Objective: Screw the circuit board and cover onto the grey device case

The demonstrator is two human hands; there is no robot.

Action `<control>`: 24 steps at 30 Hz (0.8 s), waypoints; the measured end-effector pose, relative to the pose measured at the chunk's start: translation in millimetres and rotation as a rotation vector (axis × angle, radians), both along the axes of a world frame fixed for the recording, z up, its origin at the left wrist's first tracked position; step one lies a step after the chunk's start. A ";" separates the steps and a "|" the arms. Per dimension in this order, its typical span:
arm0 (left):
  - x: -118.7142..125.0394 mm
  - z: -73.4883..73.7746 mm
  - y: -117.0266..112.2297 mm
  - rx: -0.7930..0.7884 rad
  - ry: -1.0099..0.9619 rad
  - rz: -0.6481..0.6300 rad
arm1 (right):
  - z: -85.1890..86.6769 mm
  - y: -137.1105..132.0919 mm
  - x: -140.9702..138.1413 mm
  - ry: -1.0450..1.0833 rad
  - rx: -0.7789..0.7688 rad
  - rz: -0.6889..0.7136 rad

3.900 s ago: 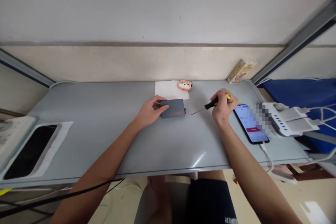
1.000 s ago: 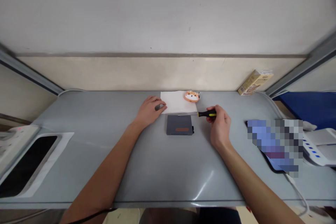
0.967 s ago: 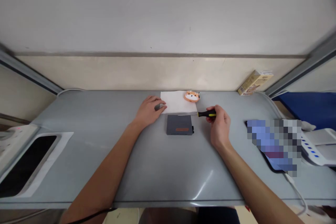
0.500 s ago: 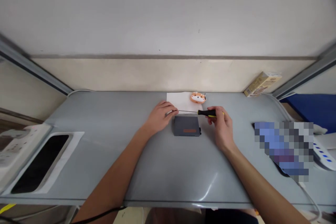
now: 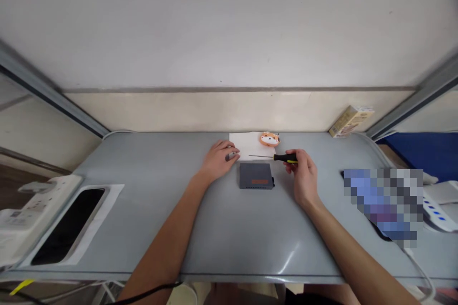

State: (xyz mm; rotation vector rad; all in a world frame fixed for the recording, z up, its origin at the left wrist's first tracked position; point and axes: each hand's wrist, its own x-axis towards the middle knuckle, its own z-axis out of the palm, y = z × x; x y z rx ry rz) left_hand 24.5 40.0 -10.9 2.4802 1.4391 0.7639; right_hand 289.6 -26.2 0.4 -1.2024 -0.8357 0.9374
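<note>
A makeshift home workbench: grey table (image 5: 143, 200) against a bare wall, power strip (image 5: 434, 202), carton (image 5: 350, 120).

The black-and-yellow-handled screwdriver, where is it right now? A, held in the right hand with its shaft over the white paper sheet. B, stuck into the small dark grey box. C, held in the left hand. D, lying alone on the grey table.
A: the right hand grips the handle of the black-and-yellow-handled screwdriver, whose thin shaft points left across the white paper sheet, beyond the small dark grey box.
</note>
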 end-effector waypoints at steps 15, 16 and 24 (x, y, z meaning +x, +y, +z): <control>25.2 43.6 -57.2 -0.458 -0.049 -0.144 | 27.6 41.8 29.0 -0.406 0.237 -0.172; 22.2 43.4 -54.7 -0.504 -0.077 -0.170 | 23.3 38.6 30.5 -0.457 0.240 -0.156; 2.0 39.0 -33.7 -0.588 -0.231 -0.290 | 16.5 21.8 27.3 -0.599 0.284 -0.021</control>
